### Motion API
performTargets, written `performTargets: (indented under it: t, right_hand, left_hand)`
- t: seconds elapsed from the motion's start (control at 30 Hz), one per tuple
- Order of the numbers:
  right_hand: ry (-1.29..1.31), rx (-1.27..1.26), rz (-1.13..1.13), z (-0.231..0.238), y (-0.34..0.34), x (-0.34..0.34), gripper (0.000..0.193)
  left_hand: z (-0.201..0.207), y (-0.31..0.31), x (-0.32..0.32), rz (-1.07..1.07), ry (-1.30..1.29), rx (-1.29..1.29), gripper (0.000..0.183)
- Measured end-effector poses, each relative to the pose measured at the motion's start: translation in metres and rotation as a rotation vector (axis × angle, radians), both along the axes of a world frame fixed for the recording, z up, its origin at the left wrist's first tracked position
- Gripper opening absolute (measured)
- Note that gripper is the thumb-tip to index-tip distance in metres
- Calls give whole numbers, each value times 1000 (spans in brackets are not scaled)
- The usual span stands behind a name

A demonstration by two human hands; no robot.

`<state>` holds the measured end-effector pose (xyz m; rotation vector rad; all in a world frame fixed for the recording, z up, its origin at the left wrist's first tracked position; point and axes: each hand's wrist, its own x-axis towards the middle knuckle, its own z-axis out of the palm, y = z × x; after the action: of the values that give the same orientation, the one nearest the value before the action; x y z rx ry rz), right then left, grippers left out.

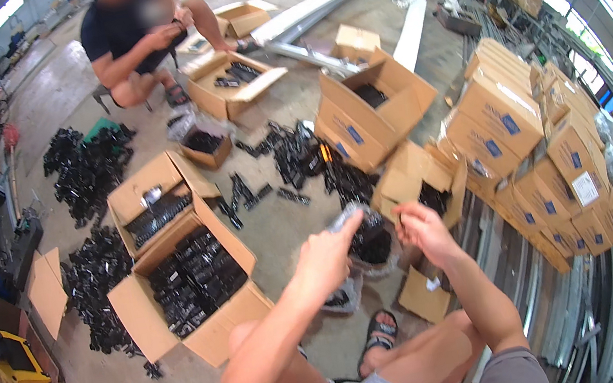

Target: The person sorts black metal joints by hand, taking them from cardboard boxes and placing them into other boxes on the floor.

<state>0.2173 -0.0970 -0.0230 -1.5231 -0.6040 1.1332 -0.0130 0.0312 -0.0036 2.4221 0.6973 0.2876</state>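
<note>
Both my hands are raised over a clear plastic bag of small black parts (371, 249). My left hand (324, 258) has its index finger stretched forward and its other fingers curled in; whatever they hold is hidden. To its right, my right hand (425, 231) is closed in a pinch, thumb against fingertips, on something too small to make out. Just beyond the right hand stands an open cardboard box (406, 169) with black parts inside. Loose black parts (301, 156) lie heaped on the floor ahead of my hands.
At left, an open carton (259, 298) holds rows of black parts, beside more heaps (103, 285). A large open box (369, 130) stands ahead. Stacked cartons (498, 123) and long metal profiles (530, 309) flank the right. Another person (134, 43) sits at the far left.
</note>
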Motion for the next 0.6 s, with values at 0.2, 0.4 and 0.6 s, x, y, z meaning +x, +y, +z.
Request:
performTargets:
  t: [0.2,0.4,0.6]
  right_hand:
    - [-851,302,-37,35,-19,-56,21]
    - [-1267,383,215,17,-14,-61,14]
    - [-1402,413,294,12,-15,-58,11]
  left_hand:
    - [0,-17,5,-92,41,-4,91]
    - [-8,-28,-1,-115,69,19,96]
    - [-11,-31,1,-133,94,57,98]
